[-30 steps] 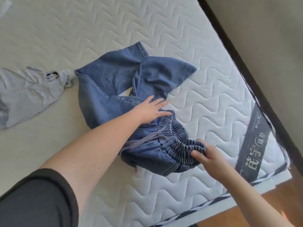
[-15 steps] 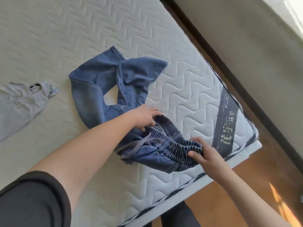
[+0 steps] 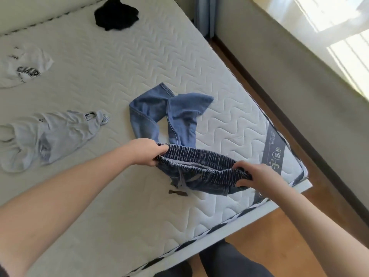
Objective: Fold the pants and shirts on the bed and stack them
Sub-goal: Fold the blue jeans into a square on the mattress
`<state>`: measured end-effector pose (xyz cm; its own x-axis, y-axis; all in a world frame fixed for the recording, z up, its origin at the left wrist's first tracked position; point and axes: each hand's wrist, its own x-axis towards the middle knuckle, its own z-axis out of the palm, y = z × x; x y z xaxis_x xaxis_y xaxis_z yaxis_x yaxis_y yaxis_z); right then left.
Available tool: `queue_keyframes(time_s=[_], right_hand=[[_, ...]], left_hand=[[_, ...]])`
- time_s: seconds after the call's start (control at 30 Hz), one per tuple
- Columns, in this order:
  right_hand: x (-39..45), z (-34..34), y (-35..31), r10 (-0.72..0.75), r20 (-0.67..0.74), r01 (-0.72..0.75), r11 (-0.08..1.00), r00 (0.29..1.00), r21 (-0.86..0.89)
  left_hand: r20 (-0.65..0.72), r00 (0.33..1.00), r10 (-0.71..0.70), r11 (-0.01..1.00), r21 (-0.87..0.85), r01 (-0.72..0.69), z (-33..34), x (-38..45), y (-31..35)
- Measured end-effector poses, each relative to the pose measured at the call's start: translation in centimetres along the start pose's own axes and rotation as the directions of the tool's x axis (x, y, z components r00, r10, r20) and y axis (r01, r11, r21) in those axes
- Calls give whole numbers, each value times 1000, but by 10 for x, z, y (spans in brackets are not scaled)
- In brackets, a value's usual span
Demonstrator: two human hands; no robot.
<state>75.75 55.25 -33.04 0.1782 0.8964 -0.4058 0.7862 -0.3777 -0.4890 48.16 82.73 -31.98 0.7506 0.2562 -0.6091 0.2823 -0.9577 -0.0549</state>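
So the bed [image 3: 123, 80] is just a bare quilted mattress with laundry scattered around. Well off to the left of the fingers there's a light grey garment [image 3: 48, 136] lying crumpled, with a small cartoon print near one end. Farther up and left of that is a white shirt [image 3: 24, 66] with dark block lettering, also rumpled. Way up past everything, near the far edge of the bed, sits a black garment [image 3: 116, 16] in a heap. Nothing lies between the hands and the jeans; the mattress right around them is open. There's a small dark mark or scrap [image 3: 177, 192] on the mattress just below the waistband, can't tell what it is. A grey label with characters [image 3: 274, 148] sits on the mattress corner just beyond the right hand.

The blue jeans [image 3: 179, 120] are near the bed's right corner, legs sprawled away from the hands and bent over each other, still lying on the mattress. The left hand [image 3: 145, 152] has its fingers curled tight around the left end of the elastic waistband [image 3: 199, 156]. The right hand [image 3: 253, 174] is clenched on the right end, fingers wrapped over the bunched fabric. The waistband is pulled fairly straight between them, with a pale drawstring [image 3: 182, 180] hanging from the front.
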Motion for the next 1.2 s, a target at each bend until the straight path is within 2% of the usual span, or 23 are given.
queue_keyframes(time_s=[0.07, 0.2, 0.33, 0.4, 0.53, 0.7, 0.83, 0.97, 1.07, 1.2], right_hand=[[1, -10, -22, -23, -10, 22, 996, 1000, -88], [3, -36, -74, -78, -45, 61, 950, 996, -307], [-6, -69, -123, -159, -141, 90, 910, 977, -405], [-13, -90, -148, -234, -224, 125, 901, 946, -416], [-25, -144, -201, -370, -373, 175, 869, 851, -462], [-37, -218, -267, -470, -568, 217, 863, 676, -456], [-49, -267, -312, -503, -662, 279, 863, 556, -421], [-60, -313, -344, -424, -715, 339, 901, 556, -271], [-68, -348, -362, -399, -742, 395, 898, 540, -195], [-79, -391, -389, -428, -776, 465, 863, 463, -199]], left_hand=[[-2, 999, -42, 999, 11, 42, -2, -33, -4], [-49, 991, -126, 989, -81, 122, -16, -100, -16], [-226, 945, -236, 948, -266, 173, -38, -182, -30], [-342, 891, -298, 925, -333, 182, -51, -219, -36], [-539, 769, -343, 921, -353, 163, -86, -288, -50], [-775, 541, -327, 942, -314, 120, -135, -363, -67], [-862, 394, -320, 945, -261, 197, -176, -407, -80], [-915, 267, -301, 940, -238, 243, -213, -442, -91], [-926, 200, -320, 930, -268, 250, -247, -469, -97], [-915, 146, -376, 909, -334, 251, -294, -508, -97]])
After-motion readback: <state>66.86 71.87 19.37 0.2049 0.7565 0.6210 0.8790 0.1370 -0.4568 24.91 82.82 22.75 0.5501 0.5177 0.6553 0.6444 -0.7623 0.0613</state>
